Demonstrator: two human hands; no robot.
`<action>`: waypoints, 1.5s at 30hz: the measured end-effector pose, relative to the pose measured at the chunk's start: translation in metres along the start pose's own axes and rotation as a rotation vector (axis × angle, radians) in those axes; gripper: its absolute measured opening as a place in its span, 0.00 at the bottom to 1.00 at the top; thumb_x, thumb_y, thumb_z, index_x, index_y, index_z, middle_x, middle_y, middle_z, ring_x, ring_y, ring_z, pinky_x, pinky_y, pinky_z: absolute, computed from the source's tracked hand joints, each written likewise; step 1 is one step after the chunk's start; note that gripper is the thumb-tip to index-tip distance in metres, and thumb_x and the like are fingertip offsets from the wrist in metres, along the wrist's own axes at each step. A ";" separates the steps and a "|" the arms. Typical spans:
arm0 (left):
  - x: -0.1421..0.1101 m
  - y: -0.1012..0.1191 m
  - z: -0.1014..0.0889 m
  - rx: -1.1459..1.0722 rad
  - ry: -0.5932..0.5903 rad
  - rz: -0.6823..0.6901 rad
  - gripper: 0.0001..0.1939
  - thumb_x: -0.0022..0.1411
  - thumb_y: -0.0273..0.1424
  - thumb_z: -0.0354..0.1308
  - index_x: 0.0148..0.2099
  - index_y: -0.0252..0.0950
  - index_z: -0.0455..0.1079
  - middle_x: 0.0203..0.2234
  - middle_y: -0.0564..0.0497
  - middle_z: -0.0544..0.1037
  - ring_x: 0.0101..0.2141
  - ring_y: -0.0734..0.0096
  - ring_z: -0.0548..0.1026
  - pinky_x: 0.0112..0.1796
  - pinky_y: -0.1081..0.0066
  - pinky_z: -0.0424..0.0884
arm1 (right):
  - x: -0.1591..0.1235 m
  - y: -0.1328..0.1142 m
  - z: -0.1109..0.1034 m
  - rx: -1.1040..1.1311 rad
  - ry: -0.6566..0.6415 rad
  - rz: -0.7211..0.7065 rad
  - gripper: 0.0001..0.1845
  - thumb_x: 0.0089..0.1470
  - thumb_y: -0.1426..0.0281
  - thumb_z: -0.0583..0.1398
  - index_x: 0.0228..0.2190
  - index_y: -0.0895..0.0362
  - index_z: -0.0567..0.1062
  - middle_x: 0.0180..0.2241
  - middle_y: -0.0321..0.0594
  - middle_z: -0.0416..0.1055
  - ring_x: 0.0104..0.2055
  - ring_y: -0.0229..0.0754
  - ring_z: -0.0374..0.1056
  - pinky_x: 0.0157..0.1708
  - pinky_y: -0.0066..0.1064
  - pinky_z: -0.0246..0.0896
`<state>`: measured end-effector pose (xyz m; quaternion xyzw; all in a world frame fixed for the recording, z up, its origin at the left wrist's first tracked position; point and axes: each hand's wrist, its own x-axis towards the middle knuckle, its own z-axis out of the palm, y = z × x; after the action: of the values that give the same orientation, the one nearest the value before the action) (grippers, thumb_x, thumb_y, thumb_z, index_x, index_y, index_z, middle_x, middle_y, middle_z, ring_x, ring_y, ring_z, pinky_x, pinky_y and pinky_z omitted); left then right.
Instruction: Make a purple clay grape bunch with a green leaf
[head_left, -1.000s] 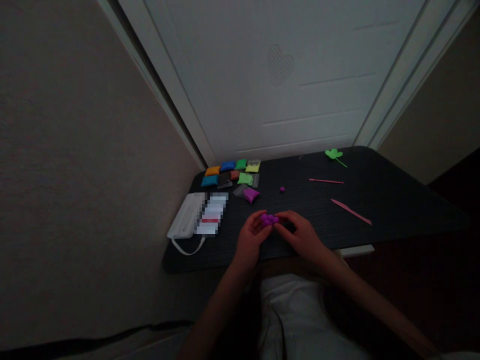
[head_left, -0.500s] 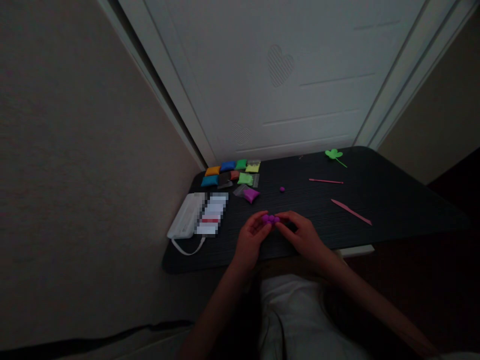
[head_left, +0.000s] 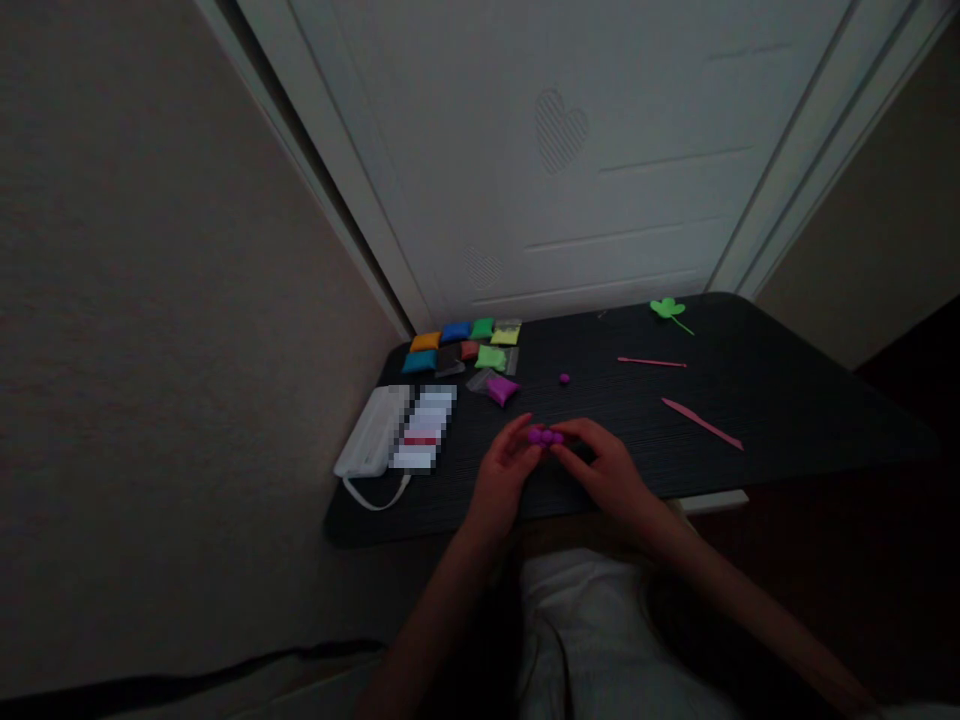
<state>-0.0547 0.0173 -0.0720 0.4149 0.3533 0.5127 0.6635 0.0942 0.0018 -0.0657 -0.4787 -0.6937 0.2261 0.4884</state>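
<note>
With my right hand point(head_left: 604, 462) I pinch some joined purple balls point(head_left: 546, 437) above the worktop point(head_left: 622, 400); my left hand point(head_left: 502, 478) curls at their left end, its grip I cannot tell. Beyond lies one loose purple ball point(head_left: 564, 379).

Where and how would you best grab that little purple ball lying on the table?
Probably a pinch across its middle, thumb and fingertip on opposite sides, coming down from above. The little purple ball looks roundish, without a handle, and lies apart from the purple packet, leaving room on both sides. The right hand, at the purple clump, seems near enough.
</note>
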 end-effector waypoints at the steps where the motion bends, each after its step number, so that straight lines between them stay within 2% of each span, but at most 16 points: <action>1: 0.000 0.000 0.000 -0.022 0.004 0.004 0.20 0.50 0.29 0.58 0.48 0.39 0.64 0.42 0.48 0.72 0.43 0.66 0.70 0.46 0.62 0.64 | 0.000 0.000 0.000 0.000 0.013 -0.007 0.10 0.50 0.70 0.56 0.38 0.53 0.69 0.35 0.39 0.70 0.37 0.40 0.66 0.39 0.34 0.61; 6: 0.001 -0.002 -0.003 0.031 0.060 0.037 0.13 0.51 0.29 0.58 0.41 0.37 0.67 0.37 0.50 0.72 0.37 0.71 0.71 0.39 0.68 0.67 | -0.001 0.003 0.001 -0.022 0.067 -0.061 0.11 0.49 0.73 0.57 0.37 0.53 0.69 0.37 0.39 0.68 0.41 0.41 0.64 0.43 0.36 0.60; 9: 0.001 -0.003 -0.003 0.100 0.069 0.068 0.12 0.48 0.28 0.59 0.38 0.36 0.68 0.35 0.51 0.73 0.35 0.72 0.71 0.36 0.71 0.67 | -0.002 0.003 0.002 -0.017 0.066 -0.083 0.12 0.49 0.74 0.56 0.38 0.52 0.69 0.38 0.40 0.67 0.43 0.41 0.63 0.45 0.37 0.59; 17: 0.001 -0.005 -0.003 0.141 0.085 0.089 0.14 0.48 0.27 0.59 0.41 0.37 0.69 0.36 0.50 0.75 0.38 0.71 0.71 0.42 0.69 0.64 | -0.003 -0.001 0.000 0.017 0.041 -0.103 0.13 0.49 0.74 0.56 0.39 0.52 0.68 0.39 0.40 0.67 0.43 0.41 0.63 0.45 0.37 0.59; 22: 0.001 -0.005 -0.004 0.213 0.097 0.119 0.14 0.49 0.27 0.59 0.41 0.37 0.69 0.37 0.51 0.74 0.39 0.71 0.71 0.43 0.69 0.64 | -0.003 -0.003 -0.003 0.077 0.058 -0.010 0.13 0.51 0.71 0.56 0.40 0.55 0.67 0.39 0.41 0.66 0.38 0.39 0.64 0.40 0.34 0.61; 26: 0.000 -0.004 -0.004 0.238 0.085 0.137 0.13 0.48 0.27 0.59 0.39 0.37 0.69 0.36 0.51 0.75 0.39 0.70 0.71 0.42 0.69 0.64 | -0.001 -0.003 -0.003 0.079 0.021 0.033 0.10 0.52 0.69 0.55 0.39 0.55 0.69 0.37 0.39 0.68 0.37 0.39 0.65 0.39 0.33 0.60; 33: -0.002 -0.003 -0.002 0.258 0.058 0.134 0.13 0.47 0.27 0.60 0.39 0.37 0.68 0.35 0.51 0.74 0.37 0.70 0.72 0.40 0.70 0.65 | -0.001 -0.001 0.000 0.073 0.034 0.086 0.11 0.49 0.67 0.58 0.37 0.55 0.70 0.34 0.38 0.70 0.35 0.38 0.66 0.37 0.31 0.61; 45: -0.004 0.001 0.001 0.267 0.079 0.113 0.12 0.47 0.28 0.60 0.38 0.36 0.69 0.34 0.51 0.75 0.36 0.70 0.72 0.40 0.69 0.65 | 0.000 0.001 -0.001 0.108 0.019 0.088 0.11 0.50 0.68 0.56 0.38 0.55 0.70 0.36 0.40 0.71 0.37 0.40 0.67 0.39 0.32 0.61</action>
<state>-0.0548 0.0133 -0.0708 0.4982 0.4204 0.5135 0.5579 0.0959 0.0015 -0.0658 -0.4839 -0.6542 0.2799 0.5095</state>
